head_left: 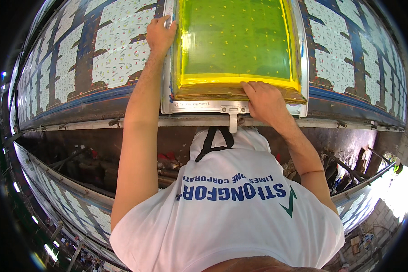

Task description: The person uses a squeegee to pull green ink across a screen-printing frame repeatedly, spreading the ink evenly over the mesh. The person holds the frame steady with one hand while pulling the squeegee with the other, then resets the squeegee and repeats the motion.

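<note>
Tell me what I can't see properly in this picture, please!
Head view:
- Framed screen: far end cut off by the upper edge.
- Left hand and right hand: palms hidden by the backs of the hands.
- Clutter below: too dark and small, partly behind the left arm and white shirt.

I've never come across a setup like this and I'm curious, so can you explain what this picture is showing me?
Sure. There's no robot here: a head-worn fisheye camera looks down on a person in a white shirt, so straight edges appear bent. In front is a long table with patterned white panels laid in rows. Over it is a metal frame around a see-through yellow-green sheet. The left hand curls around the frame's left side. The right hand lies over the sheet's near border; its grip underneath is hidden.
</note>
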A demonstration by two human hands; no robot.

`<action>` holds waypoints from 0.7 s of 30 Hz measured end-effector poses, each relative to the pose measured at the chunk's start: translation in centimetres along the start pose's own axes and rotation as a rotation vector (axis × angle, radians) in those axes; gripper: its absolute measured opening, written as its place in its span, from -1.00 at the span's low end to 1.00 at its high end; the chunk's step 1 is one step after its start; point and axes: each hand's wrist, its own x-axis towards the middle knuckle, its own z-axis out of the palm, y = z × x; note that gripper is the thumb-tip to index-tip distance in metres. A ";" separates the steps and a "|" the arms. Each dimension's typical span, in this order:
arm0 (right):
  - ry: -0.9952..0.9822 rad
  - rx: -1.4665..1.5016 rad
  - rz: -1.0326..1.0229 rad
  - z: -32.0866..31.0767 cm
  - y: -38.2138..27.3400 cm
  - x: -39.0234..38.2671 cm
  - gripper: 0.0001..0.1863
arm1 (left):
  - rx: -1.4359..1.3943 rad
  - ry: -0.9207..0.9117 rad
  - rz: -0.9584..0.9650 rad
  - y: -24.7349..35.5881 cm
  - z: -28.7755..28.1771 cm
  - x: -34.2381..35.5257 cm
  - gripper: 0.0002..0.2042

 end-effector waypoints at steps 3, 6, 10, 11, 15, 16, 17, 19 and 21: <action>0.058 -0.065 0.056 1.0 -0.2 0.8 -0.62 | -0.013 -0.020 -0.013 0.1 0.6 -0.2 -0.55; -0.003 -0.033 0.142 1.0 -0.4 0.8 -0.58 | -0.029 -0.008 -0.002 -0.1 1.6 -0.5 -0.56; -0.013 0.035 0.198 0.6 -0.6 1.0 -0.53 | -0.035 -0.023 0.006 -1.1 2.7 -0.5 -0.54; 0.054 0.008 0.191 0.7 -0.6 1.2 -0.55 | -0.031 -0.057 -0.001 -1.3 2.9 -0.4 -0.54; 0.116 -0.042 0.159 1.6 -0.1 2.4 -0.58 | -0.060 0.036 0.024 -1.0 3.0 0.1 -0.56; 0.130 -0.056 0.162 1.9 0.0 2.6 -0.57 | -0.070 0.039 0.022 -0.7 3.0 0.0 -0.57; 0.112 -0.069 0.196 2.2 0.0 2.7 -0.57 | -0.071 0.013 0.011 -0.4 2.8 -0.1 -0.57; 0.232 -0.105 0.153 2.7 0.2 3.2 -0.57 | -0.136 0.078 0.018 -0.1 2.4 -0.2 -0.63; 0.258 -0.134 0.175 2.9 0.7 4.3 -0.58 | -0.171 0.095 0.009 0.0 1.7 -0.4 -0.68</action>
